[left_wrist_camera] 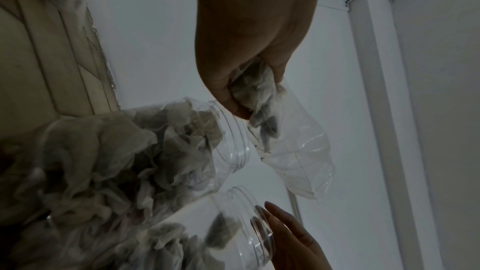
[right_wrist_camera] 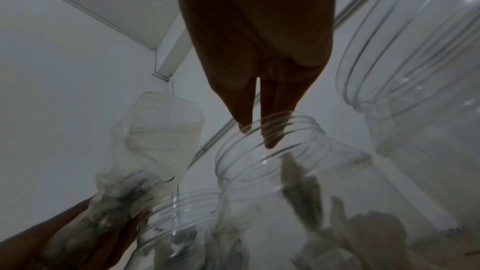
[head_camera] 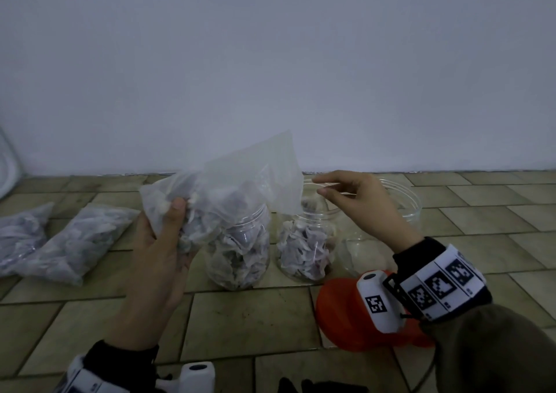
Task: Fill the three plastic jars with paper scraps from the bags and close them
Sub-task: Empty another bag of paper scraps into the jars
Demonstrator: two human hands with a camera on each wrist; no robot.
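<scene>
My left hand [head_camera: 167,233] grips a clear plastic bag [head_camera: 240,175] of paper scraps by its bunched lower part, tilted over the left jar [head_camera: 240,257]. That jar is packed with scraps. The middle jar [head_camera: 304,251] is partly filled and has no lid on. A third clear jar [head_camera: 406,203] stands empty behind my right hand [head_camera: 337,191], which hovers with straight fingers beside the bag's loose end and above the middle jar, holding nothing. In the left wrist view the left hand [left_wrist_camera: 246,59] pinches the bag [left_wrist_camera: 298,151] next to the jar mouth [left_wrist_camera: 233,141]. The right fingers [right_wrist_camera: 259,122] hang over a jar rim [right_wrist_camera: 270,147].
Two more filled bags [head_camera: 81,242] [head_camera: 18,236] lie on the tiled floor at the left. Orange lids [head_camera: 337,317] sit near my right wrist. A white wall [head_camera: 270,76] runs right behind the jars.
</scene>
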